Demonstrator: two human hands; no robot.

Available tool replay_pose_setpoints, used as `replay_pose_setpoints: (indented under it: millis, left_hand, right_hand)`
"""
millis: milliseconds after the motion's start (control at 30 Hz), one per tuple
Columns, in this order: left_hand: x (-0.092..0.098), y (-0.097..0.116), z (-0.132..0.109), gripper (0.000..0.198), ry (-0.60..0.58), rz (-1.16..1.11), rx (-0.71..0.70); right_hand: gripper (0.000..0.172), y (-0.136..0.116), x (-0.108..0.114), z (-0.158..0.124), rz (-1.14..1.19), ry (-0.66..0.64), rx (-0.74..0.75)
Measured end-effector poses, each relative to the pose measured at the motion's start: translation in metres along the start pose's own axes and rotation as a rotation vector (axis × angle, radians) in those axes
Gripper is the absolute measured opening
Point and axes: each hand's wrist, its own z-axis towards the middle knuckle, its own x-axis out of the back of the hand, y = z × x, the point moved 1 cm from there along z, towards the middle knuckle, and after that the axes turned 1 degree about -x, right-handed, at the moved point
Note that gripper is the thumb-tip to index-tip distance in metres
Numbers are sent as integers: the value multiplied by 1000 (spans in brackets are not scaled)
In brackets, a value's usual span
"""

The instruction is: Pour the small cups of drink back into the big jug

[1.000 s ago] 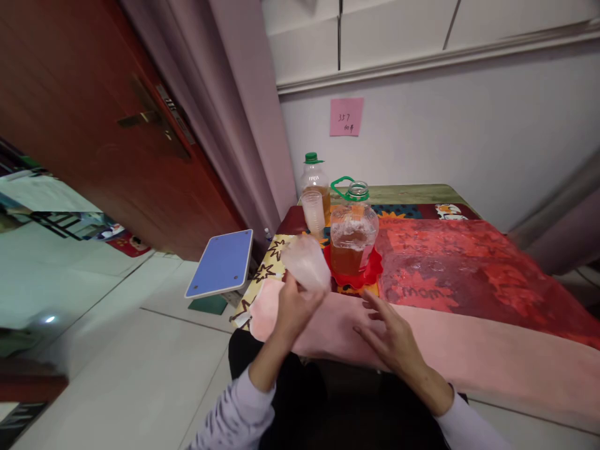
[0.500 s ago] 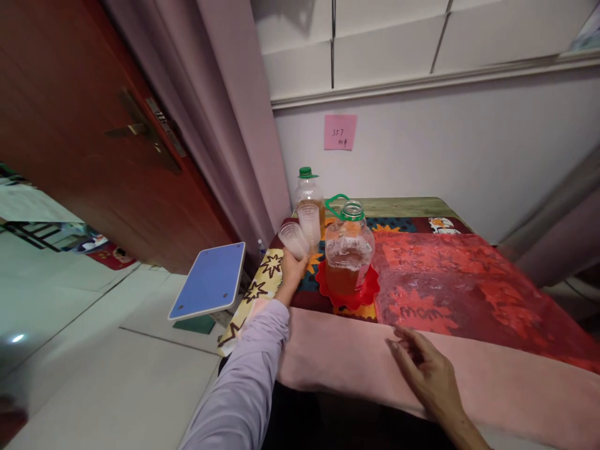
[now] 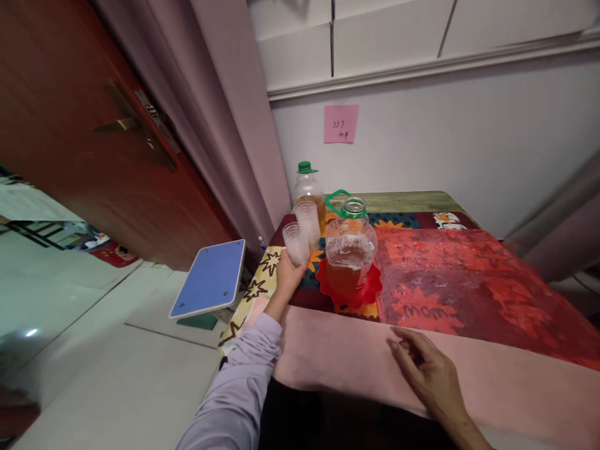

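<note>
My left hand (image 3: 285,275) is stretched forward and grips a clear plastic cup (image 3: 295,242), held nearly upright just in front of a second clear plastic cup (image 3: 309,220) on the table. Right of them a large clear jug (image 3: 349,247) with a green handle holds amber liquid and stands on a red mat (image 3: 349,289). Behind the cups is a smaller bottle (image 3: 307,186) with a green cap. My right hand (image 3: 429,370) lies on the pink cloth (image 3: 492,369) at the table's near edge, fingers loosely curled, holding nothing.
A patterned red cloth under clear plastic (image 3: 459,275) covers the table. A blue-topped stool (image 3: 210,277) stands left of the table on the tiled floor. A dark red door (image 3: 84,137) and a curtain (image 3: 225,119) are to the left. A pink note (image 3: 340,123) hangs on the wall.
My left hand carried the cup from near my body out to beside the other cup and tipped it upright. My right hand slid right along the pink cloth.
</note>
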Motion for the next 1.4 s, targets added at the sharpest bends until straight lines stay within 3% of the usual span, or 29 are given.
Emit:
replay_pose_setpoints:
  millis: [467,667,767,867,967,1033,1133,1267,1400]
  left_hand:
    - [-15,5,6,47,-20,33,-35]
    - [-13,5,7,61,-56,60,-52]
    - [-2,8,2,71,-88,98,-87]
    - [20,6,-25,65,-120,146,-146]
    - [48,-10,-79,63,-159,170,-222]
    - [63,-27,-117,72,-207,256,-302]
    - [75,-52,-153,81,-286,508,-231]
    - [76,-57,-157,86,-322,661,-191]
    - [75,-47,-152,86,-339,725,-156]
  right_hand:
    - [51,10,-3,-4,-37,-19,15]
    - [49,10,-1,-3,-41,-31,29]
    - [45,7,-2,-4,-19,-32,39]
    - [42,5,4,-6,58,35,28]
    - [44,12,27,-5,30,140,13]
    - [49,24,46,-4,-118,169,56]
    - [65,47,67,-6,-439,99,165]
    - [68,72,64,-13,-773,-59,173]
    - [69,79,56,-14,-837,-97,166]
